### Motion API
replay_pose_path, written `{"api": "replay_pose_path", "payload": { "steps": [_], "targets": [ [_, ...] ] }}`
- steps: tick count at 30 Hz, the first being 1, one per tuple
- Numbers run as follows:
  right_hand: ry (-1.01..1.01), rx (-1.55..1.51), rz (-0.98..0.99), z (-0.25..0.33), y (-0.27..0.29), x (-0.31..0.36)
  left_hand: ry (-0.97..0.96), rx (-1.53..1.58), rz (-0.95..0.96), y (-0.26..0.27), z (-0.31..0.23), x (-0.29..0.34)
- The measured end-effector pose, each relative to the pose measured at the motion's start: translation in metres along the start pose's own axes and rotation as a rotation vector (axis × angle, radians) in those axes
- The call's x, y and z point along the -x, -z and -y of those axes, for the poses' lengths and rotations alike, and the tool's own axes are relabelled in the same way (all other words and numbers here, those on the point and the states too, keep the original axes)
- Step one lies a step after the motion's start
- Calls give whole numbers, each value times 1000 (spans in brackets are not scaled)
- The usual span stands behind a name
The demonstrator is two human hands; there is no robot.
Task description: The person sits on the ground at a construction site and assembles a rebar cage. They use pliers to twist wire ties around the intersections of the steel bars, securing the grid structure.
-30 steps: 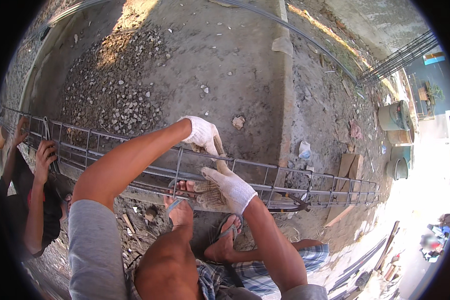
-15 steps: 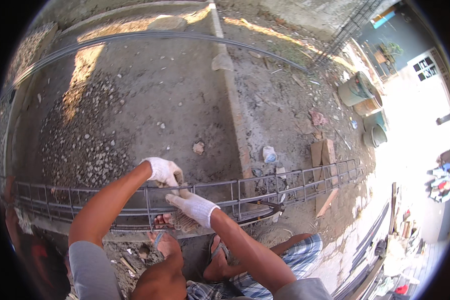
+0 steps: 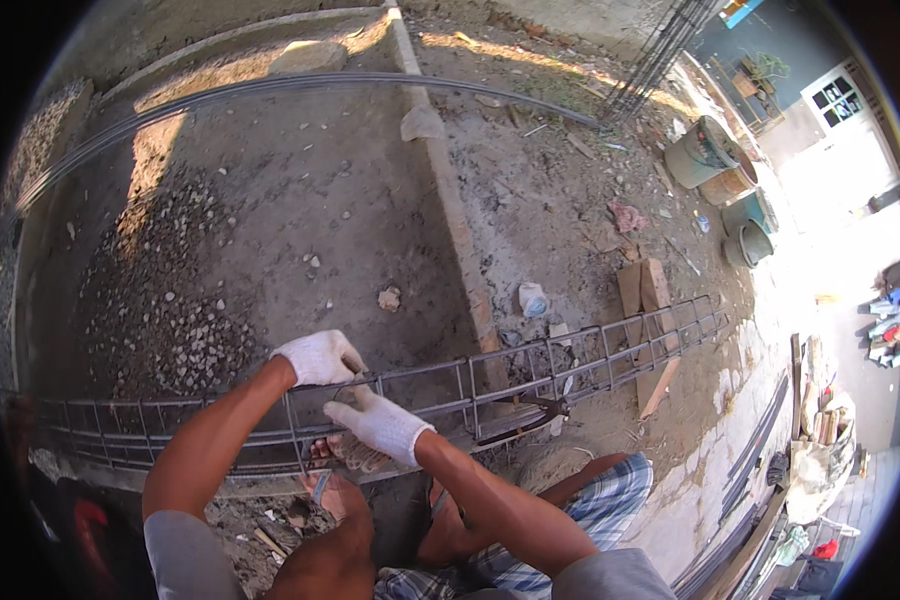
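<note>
A long grey rebar cage (image 3: 560,380), built of bars with square stirrups, runs across in front of me. My left hand (image 3: 317,358), in a white knit glove, is at its top bar with the fingers curled in. Just below and to the right, my right hand (image 3: 382,425), gloved too, has its thumb and fingers pinched together inside the cage. Whatever either hand grips is too small or hidden to make out. Dark-handled pincers (image 3: 530,418) rest on the cage's lower bars to the right of my hands.
Wooden blocks (image 3: 653,300) support the cage's right end. Long bent bars (image 3: 300,80) cross the far side, over a concrete kerb (image 3: 440,180). Gravel (image 3: 195,330) lies at left, buckets (image 3: 705,152) at far right. Another person's dark shape (image 3: 85,530) is at the lower left.
The hands have parted slightly, the right one lower against the bars. The whole view has shifted a little. The pincers still rest on the cage.
</note>
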State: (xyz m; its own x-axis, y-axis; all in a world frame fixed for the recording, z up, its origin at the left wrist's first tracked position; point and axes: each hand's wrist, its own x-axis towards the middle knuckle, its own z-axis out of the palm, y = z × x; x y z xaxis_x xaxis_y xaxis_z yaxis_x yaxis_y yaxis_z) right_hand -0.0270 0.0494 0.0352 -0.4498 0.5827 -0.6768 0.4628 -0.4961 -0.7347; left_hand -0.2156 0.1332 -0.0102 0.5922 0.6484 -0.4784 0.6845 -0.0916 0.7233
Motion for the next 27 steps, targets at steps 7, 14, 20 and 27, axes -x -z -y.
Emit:
{"api": "replay_pose_path", "payload": {
  "steps": [7, 14, 20, 27],
  "targets": [
    [147, 11, -37, -12, -5, 17, -122, 96, -161, -5, 7, 3],
    [80, 40, -287, 55, 85, 38, -385, -589, -539, 8, 0, -26],
    [143, 736, -264, 43, 88, -27, -265, -773, -608, 16, -1, -34],
    [66, 772, -143, 41, 83, -51, 1, 174, -736, -18, 12, -20]
  ]
}}
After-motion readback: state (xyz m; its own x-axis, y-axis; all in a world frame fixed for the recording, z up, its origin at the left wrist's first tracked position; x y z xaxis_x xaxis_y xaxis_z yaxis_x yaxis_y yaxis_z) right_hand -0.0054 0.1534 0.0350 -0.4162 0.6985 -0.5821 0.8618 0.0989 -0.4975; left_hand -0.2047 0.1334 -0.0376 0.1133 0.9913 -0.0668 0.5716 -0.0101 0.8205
